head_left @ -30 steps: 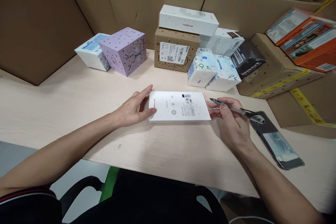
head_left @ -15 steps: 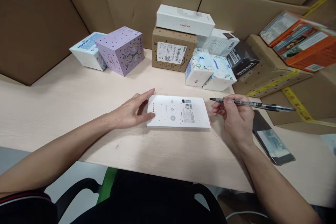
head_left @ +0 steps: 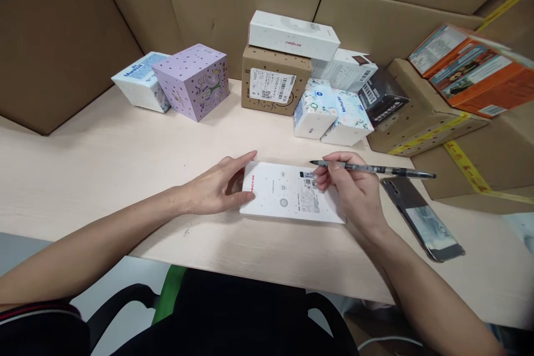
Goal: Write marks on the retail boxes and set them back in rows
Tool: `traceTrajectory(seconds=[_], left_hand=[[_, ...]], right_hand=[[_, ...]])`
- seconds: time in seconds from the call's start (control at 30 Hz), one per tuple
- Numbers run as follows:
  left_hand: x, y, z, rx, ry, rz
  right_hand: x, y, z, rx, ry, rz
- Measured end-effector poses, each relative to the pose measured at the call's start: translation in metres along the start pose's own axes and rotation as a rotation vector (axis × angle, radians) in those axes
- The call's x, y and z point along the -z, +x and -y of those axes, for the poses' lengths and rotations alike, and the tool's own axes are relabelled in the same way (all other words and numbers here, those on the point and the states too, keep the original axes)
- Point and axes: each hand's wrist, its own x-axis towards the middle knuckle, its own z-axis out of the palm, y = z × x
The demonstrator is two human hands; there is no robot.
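Observation:
A flat white box (head_left: 275,194) with red lettering, printed icons and a label lies on the table. My left hand (head_left: 217,186) grips its left end, the thumb on the near part and the index finger along the far corner. In my right hand (head_left: 354,189) is a dark pen (head_left: 387,170), pinched between thumb and fingers, its tip pointing left above the box's far edge. The curled fingers of that hand are over the box's right end and cover part of the label.
A phone (head_left: 425,219) lies right of my right hand. Along the back stand tissue packs (head_left: 348,117), a purple box (head_left: 189,80), a brown carton (head_left: 273,80) with a long white box (head_left: 294,35) on top, and a dark box (head_left: 381,97). Orange boxes (head_left: 471,75) rest on a taped carton (head_left: 421,105).
The white box has shifted slightly right and nearer to me, along with my left hand. My right hand with the pen has moved left, from beside the box to over its right end.

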Motion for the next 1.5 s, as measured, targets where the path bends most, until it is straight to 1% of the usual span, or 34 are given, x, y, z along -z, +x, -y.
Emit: traceTrajectory(seconds=[0.1, 0.2, 0.33, 0.47, 0.63, 0.8, 0.97, 1.07, 1.2, 1.3, 1.37, 1.43, 1.5], left_hand=[[-0.003, 0.000, 0.000, -0.035, -0.001, -0.013], [-0.003, 0.000, -0.001, -0.018, 0.009, -0.014], [0.000, 0.000, -0.005, 0.017, 0.003, 0.013], [0.001, 0.001, -0.005, 0.017, -0.002, 0.027], [0.000, 0.001, -0.003, 0.011, 0.000, 0.014], [-0.002, 0.000, -0.001, -0.001, -0.002, 0.001], [0.000, 0.001, -0.004, 0.036, -0.003, 0.034], [0.000, 0.001, -0.004, 0.026, -0.005, 0.031], [-0.001, 0.001, -0.003, 0.015, -0.008, 0.014], [0.000, 0.002, -0.005, 0.028, -0.002, 0.044], [0.002, 0.002, -0.007, 0.039, 0.001, 0.054], [0.002, 0.002, -0.009, 0.053, 0.000, 0.063], [0.003, 0.002, -0.011, 0.057, -0.002, 0.064]], right_hand=[[-0.001, 0.000, -0.004, -0.012, -0.038, 0.028], [-0.001, 0.000, -0.008, -0.004, -0.089, 0.035], [0.000, -0.001, -0.012, 0.051, -0.158, 0.074], [0.002, -0.002, -0.015, 0.055, -0.219, 0.104], [0.001, -0.002, -0.014, 0.068, -0.291, 0.097], [-0.002, -0.002, -0.010, 0.066, -0.311, 0.116], [-0.001, -0.002, -0.009, 0.058, -0.324, 0.134], [0.000, -0.001, -0.010, 0.064, -0.327, 0.129], [0.001, -0.001, -0.013, 0.064, -0.313, 0.126], [0.001, -0.001, -0.015, 0.048, -0.269, 0.139], [0.001, -0.001, -0.015, 0.023, -0.202, 0.137], [0.000, 0.000, -0.014, -0.006, -0.114, 0.086], [0.003, 0.003, -0.010, -0.013, -0.041, -0.008]])
